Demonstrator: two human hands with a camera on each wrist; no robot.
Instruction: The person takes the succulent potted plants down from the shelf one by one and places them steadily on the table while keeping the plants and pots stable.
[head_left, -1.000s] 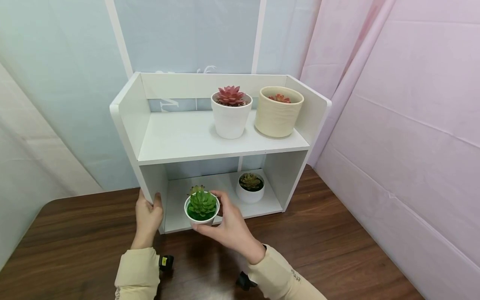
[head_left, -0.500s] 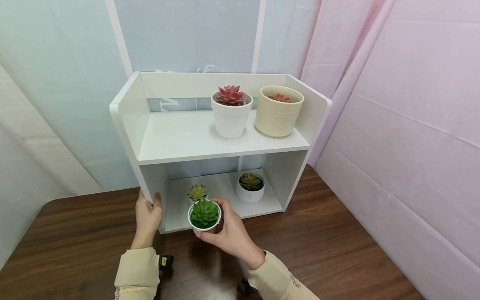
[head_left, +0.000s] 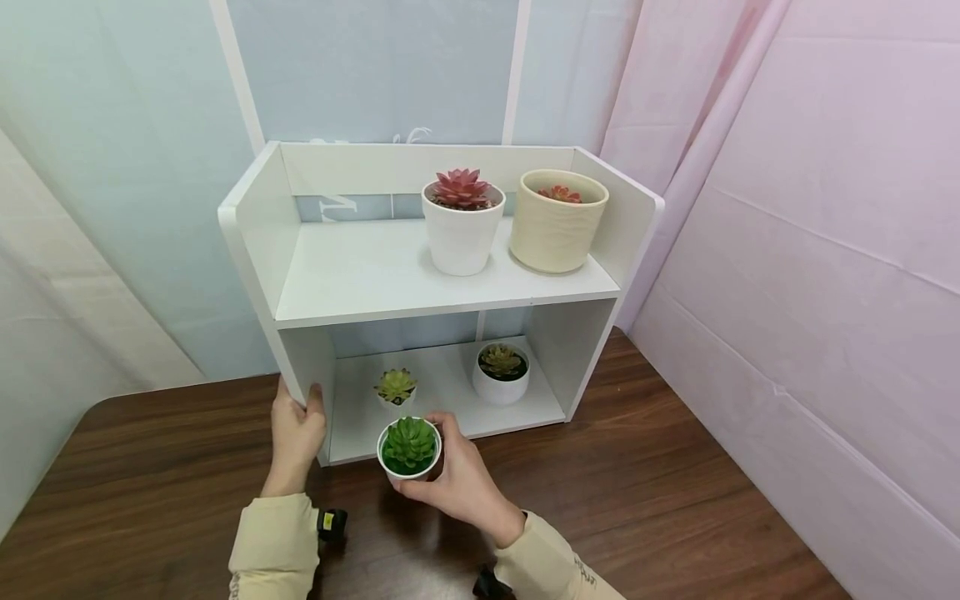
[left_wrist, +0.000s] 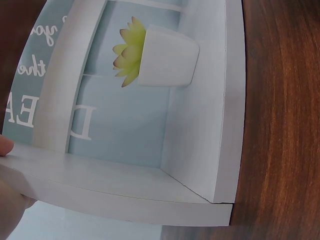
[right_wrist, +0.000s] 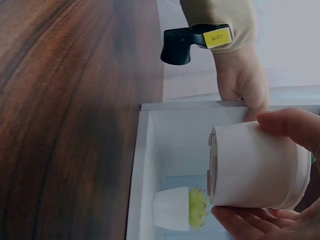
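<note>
My right hand (head_left: 467,477) grips a white pot with a bright green succulent (head_left: 409,445) between thumb and fingers, in front of the lower shelf's front edge. In the right wrist view the white pot (right_wrist: 257,165) is seen from the side, its base clear of the table. My left hand (head_left: 297,427) grips the left side panel of the white two-tier shelf (head_left: 360,267), thumb on the inner face. Behind the held pot, a small pot with a yellow-green succulent (head_left: 395,387) stands on the lower tier, also seen upright in the left wrist view.
On the lower tier's right stands a white pot with a brownish-green succulent (head_left: 501,375). The upper tier bears a white pot with a red succulent (head_left: 462,225) and a cream pot (head_left: 558,225). The shelf stands on a dark wooden table (head_left: 675,492), with curtains (head_left: 825,208) behind and at the sides.
My right hand has drawn the green succulent's pot back toward me, away from the lower tier, uncovering the small yellow-green one. My left hand has stayed on the side panel.
</note>
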